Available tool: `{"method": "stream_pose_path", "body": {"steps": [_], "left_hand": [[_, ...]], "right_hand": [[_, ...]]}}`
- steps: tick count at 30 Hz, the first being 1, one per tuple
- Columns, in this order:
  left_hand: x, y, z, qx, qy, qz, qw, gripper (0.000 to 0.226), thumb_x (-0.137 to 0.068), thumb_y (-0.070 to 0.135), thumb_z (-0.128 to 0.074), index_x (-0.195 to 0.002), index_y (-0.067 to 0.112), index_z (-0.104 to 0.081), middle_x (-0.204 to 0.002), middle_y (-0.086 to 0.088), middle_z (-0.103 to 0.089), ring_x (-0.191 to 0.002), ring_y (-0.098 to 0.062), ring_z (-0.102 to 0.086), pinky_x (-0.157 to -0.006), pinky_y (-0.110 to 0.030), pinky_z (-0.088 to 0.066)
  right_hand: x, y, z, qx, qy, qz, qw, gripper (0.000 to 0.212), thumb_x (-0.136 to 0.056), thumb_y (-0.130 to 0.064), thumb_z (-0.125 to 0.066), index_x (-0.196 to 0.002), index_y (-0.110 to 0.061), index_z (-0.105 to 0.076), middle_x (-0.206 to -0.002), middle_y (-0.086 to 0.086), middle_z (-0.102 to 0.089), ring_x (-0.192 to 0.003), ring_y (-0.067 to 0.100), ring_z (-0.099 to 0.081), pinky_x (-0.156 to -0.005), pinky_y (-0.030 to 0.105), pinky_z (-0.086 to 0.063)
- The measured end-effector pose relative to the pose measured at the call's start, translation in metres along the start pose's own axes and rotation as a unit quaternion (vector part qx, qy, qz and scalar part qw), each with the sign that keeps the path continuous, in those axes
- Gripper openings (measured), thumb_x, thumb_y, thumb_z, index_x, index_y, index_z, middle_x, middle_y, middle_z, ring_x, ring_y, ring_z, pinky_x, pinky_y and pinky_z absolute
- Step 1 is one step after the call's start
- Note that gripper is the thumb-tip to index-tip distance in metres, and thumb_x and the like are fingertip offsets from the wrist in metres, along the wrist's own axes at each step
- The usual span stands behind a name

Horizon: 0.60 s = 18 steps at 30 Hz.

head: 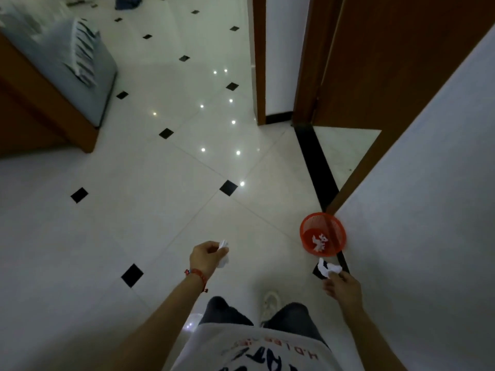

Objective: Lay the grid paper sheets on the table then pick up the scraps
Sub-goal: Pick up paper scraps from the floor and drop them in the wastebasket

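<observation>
Scraps: two crumpled white wads, one in each hand, both carried above the floor and short of the bin, so probably on their way to be dropped in.
Right scrap (pixel 330 269): pinched at the fingertips of the right hand (pixel 344 286), held just beside the basket's near rim, likely first to go.
Left scrap (pixel 223 253): the left hand (pixel 207 257) has its fingers curled round it, well apart from the basket, waiting its turn.
Red basket (pixel 322 234): stands on the floor against the wall corner, white scraps already lying inside.
Floor (pixel 160 210): glossy white tiles with black diamonds.
Grid sheets, table: not in view.
</observation>
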<state>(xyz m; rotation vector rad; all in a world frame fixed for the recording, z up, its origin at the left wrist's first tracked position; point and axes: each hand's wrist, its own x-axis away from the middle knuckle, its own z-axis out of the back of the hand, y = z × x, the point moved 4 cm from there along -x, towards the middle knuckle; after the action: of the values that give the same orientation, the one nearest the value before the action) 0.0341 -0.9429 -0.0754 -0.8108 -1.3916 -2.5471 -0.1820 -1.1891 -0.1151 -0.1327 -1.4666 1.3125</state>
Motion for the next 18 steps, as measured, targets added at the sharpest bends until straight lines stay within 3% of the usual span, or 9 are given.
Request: {"method": "stream_pose_path", "body": {"steps": [4,9,13,18], "left_hand": [[-0.049,0.048,-0.02,-0.037,-0.032,-0.013,0.999,0.016,-0.08,0.011,-0.067,-0.065,0.013,-0.062,-0.059,0.001,-0.057,-0.056,-0.012,-0.05,-0.053,-0.019,-0.039],[-0.115,0.096,-0.069,-0.129,-0.119,-0.04,0.984,0.024,-0.079,0.014,-0.068,-0.057,0.014,-0.06,-0.056,-0.001,-0.057,-0.055,-0.015,-0.051,-0.052,-0.021,-0.04],[-0.17,0.142,-0.124,-0.188,-0.213,-0.078,0.955,0.026,-0.08,0.016,-0.067,-0.059,0.001,-0.061,-0.056,-0.006,-0.058,-0.055,-0.017,-0.051,-0.054,-0.021,-0.041],[-0.229,0.192,-0.187,-0.276,-0.326,-0.114,0.897,0.024,-0.08,0.017,-0.067,-0.068,-0.003,-0.063,-0.064,-0.012,-0.059,-0.062,-0.018,-0.053,-0.059,-0.023,-0.042]], "right_hand": [[-0.044,-0.047,-0.012,-0.029,0.021,-0.009,0.999,0.009,-0.09,-0.005,-0.051,-0.091,-0.006,-0.059,-0.064,0.007,-0.059,-0.058,0.019,-0.055,-0.058,0.026,-0.046],[-0.08,-0.06,-0.019,-0.078,0.078,-0.047,0.993,0.01,-0.09,-0.008,-0.053,-0.083,-0.003,-0.059,-0.063,0.009,-0.06,-0.057,0.018,-0.055,-0.058,0.026,-0.046],[-0.099,-0.052,-0.025,-0.138,0.147,-0.102,0.974,0.013,-0.089,-0.008,-0.055,-0.078,-0.003,-0.061,-0.062,0.01,-0.06,-0.059,0.021,-0.056,-0.06,0.029,-0.047],[-0.103,-0.053,-0.046,-0.222,0.263,-0.176,0.922,0.023,-0.087,-0.006,-0.056,-0.065,-0.007,-0.053,-0.062,0.013,-0.061,-0.056,0.024,-0.057,-0.058,0.028,-0.048]]}}
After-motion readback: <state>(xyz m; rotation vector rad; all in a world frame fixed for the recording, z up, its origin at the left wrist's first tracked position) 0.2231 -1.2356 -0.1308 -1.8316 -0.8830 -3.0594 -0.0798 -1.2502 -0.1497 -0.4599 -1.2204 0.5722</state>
